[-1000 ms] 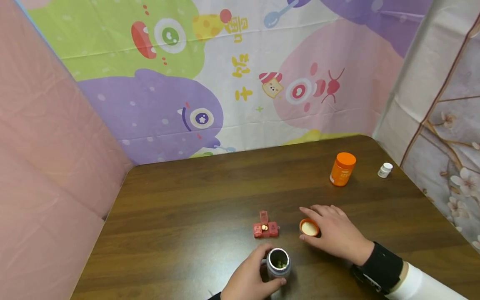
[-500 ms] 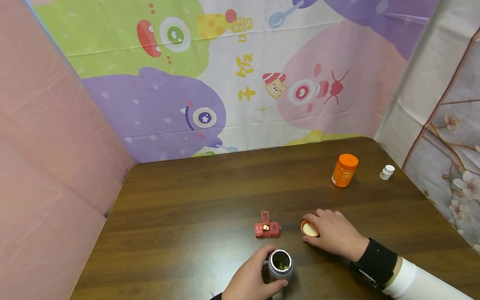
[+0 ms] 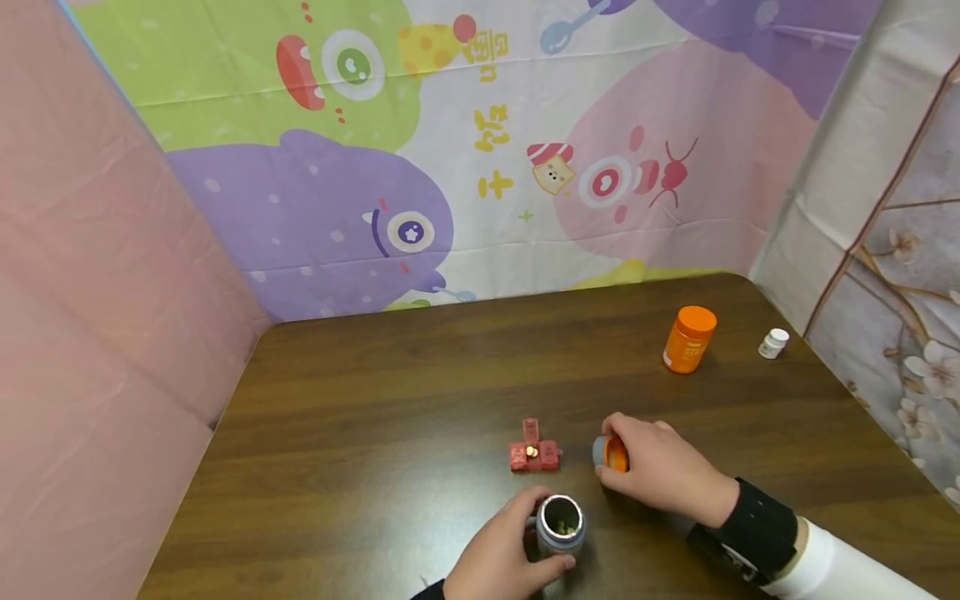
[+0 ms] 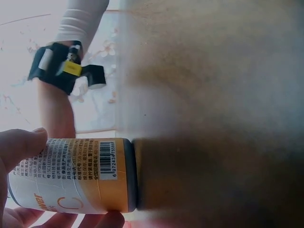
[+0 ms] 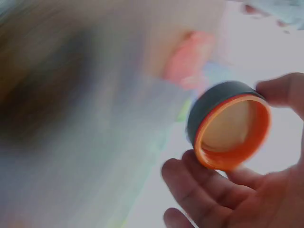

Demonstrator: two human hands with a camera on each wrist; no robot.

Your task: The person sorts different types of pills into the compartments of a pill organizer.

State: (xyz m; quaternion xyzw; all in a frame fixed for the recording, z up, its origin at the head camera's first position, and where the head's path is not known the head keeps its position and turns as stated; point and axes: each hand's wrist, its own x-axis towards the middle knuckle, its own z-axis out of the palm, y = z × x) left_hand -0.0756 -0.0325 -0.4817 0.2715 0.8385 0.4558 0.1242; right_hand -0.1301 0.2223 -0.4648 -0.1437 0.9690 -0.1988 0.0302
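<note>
My left hand (image 3: 504, 546) grips an uncapped supplement bottle (image 3: 561, 537), which stands upright on the table with several small greenish pieces visible inside. In the left wrist view the bottle's label (image 4: 71, 175) shows printed text, a barcode and a large C. Between thumb and fingers, my right hand (image 3: 663, 467) holds the bottle cap (image 5: 228, 126), grey outside and orange inside, tipped on its side. Left of the cap, a red pill organizer (image 3: 536, 457) has its middle lid (image 3: 531, 430) raised, with pale tablets (image 3: 532, 451) in that compartment.
Toward the back right of the wooden table (image 3: 390, 400) stand an orange jar (image 3: 687, 342) with an orange lid and a small white bottle (image 3: 773, 343). Printed cloths hang behind and at both sides of the table.
My right hand has closed on the cap and turned it from lying with its inside up to tipped on its side, with its grey outer face leftward. The left hand stays on the bottle.
</note>
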